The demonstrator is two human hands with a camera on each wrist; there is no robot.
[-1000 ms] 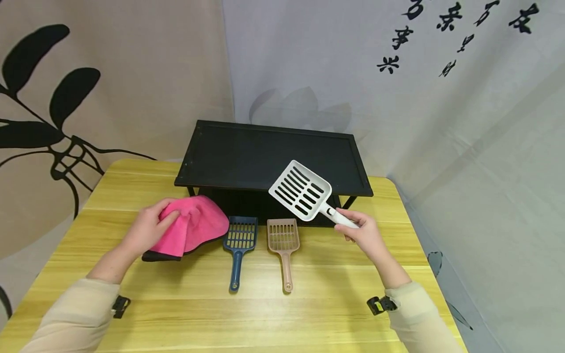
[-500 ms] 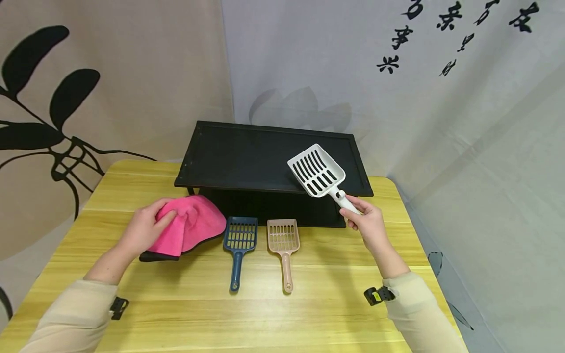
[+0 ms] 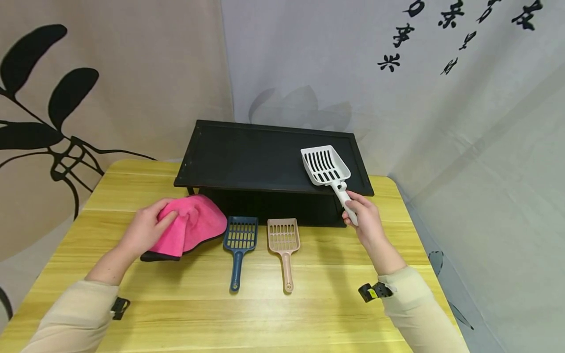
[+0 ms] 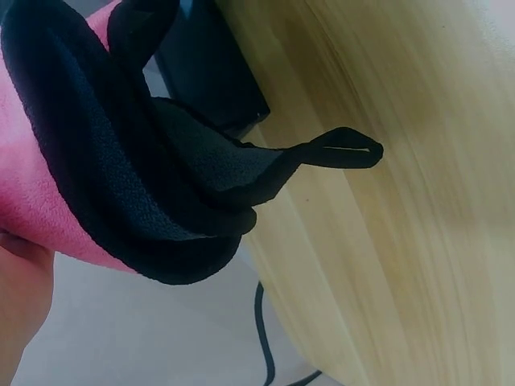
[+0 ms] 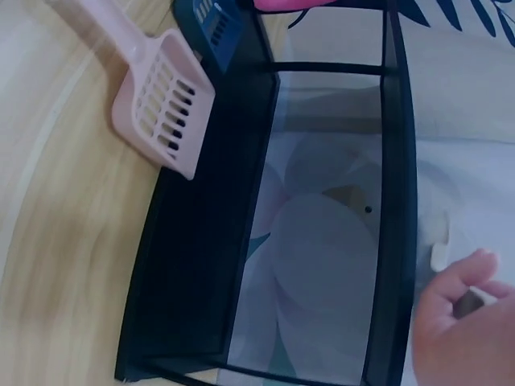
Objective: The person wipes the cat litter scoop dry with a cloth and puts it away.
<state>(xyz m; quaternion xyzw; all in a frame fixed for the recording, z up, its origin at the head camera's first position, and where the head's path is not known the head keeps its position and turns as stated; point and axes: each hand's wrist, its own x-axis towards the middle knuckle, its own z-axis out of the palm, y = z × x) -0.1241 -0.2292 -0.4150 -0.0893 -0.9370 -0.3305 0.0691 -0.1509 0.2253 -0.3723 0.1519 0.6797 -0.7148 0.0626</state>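
Okay, right hand (image 3: 366, 220) has thumb and fingers closed round the handle of the white slotted litter scoop (image 3: 332, 180); its head sits over the top board at 3 o'clock of the black two-tier rack's (image 3: 251, 154) centre; cannot tell if they touch; left hand (image 3: 147, 228) grips the pink cloth (image 3: 198, 225) at 8 o'clock of the rack, thumb and fingers bunched into it; blue litter scoop (image 3: 237, 256) lies at 7 o'clock, beige litter scoop (image 3: 285, 255) at 6, both unheld, handles on the wooden table (image 3: 247, 323); step in hand looks like handling the white scoop, cloth apart from it; next move likely calls for a steady handle grip and a controlled scoop angle near the board.
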